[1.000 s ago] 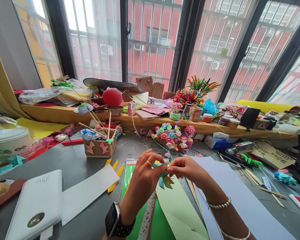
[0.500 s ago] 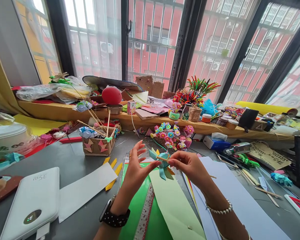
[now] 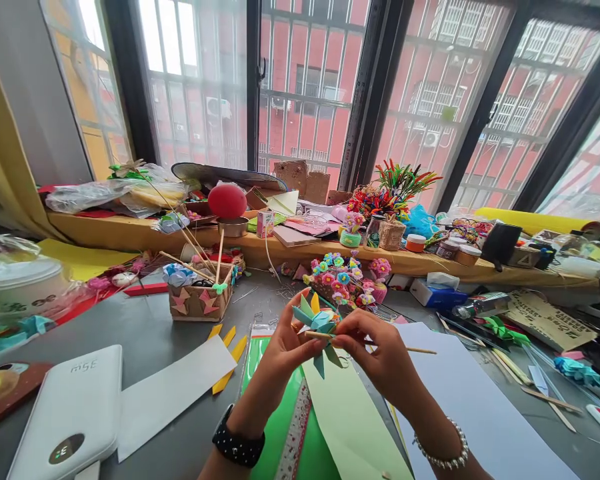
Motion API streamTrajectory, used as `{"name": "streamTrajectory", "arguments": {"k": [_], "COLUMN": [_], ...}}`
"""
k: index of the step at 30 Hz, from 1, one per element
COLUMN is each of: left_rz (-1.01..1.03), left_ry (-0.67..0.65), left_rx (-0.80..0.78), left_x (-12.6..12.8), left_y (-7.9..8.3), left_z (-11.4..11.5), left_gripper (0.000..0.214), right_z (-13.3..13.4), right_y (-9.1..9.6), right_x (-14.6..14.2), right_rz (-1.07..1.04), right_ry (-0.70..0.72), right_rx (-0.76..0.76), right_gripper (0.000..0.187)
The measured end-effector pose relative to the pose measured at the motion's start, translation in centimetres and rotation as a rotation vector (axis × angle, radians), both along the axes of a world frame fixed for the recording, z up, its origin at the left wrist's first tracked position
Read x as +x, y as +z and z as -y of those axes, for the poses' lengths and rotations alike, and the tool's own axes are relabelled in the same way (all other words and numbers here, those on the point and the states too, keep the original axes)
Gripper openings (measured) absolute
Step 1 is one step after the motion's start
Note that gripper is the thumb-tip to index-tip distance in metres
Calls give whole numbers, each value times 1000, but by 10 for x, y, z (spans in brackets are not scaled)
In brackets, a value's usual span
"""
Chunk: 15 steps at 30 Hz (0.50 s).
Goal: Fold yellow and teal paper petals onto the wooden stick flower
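Observation:
A folded paper flower (image 3: 314, 320) with teal, green and yellow petals sits on the tip of a thin wooden stick (image 3: 410, 349). My left hand (image 3: 280, 350), with a black watch on its wrist, cups the flower from the left, fingertips pinched on its petals. My right hand (image 3: 380, 350), a bead bracelet at the wrist, pinches the stick just right of the flower; the stick's free end pokes out to the right. Both hands hover above a pale green paper sheet (image 3: 353, 420) and a brighter green sheet (image 3: 273, 400).
A white power bank (image 3: 65, 417) and a white paper strip (image 3: 173, 393) lie at the left. A cardboard box with sticks (image 3: 200, 297) and a bunch of small paper flowers (image 3: 345, 277) stand behind the hands. Large white sheets (image 3: 470, 400) lie right; the windowsill (image 3: 130, 230) is crowded with craft supplies.
My left hand opened for a moment, then closed on the flower again. The flower has turned, its petals now pointing up, and the stick shows to the right of my right hand.

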<state>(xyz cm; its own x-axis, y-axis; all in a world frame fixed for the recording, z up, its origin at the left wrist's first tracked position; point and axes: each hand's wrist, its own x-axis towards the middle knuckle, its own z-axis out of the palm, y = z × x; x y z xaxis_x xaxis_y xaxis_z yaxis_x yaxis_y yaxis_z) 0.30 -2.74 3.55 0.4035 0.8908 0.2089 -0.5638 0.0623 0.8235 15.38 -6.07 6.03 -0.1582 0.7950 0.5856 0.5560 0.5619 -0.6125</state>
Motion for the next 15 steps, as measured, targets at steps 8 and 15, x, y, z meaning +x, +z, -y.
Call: {"name": "streamTrajectory", "arguments": {"k": [8, 15], "left_rz": [-55, -512], "left_ry": [21, 540], "left_rx": [45, 395], "left_x": [4, -1], "left_y": [-5, -17], "left_z": [-1, -13], "left_gripper": [65, 68], "right_z": [2, -12], "right_y": [0, -12], "right_x": [-3, 2], "right_rz": [126, 215], "right_ry": [-83, -180], "right_rx": [107, 121], "right_gripper": [10, 7]}}
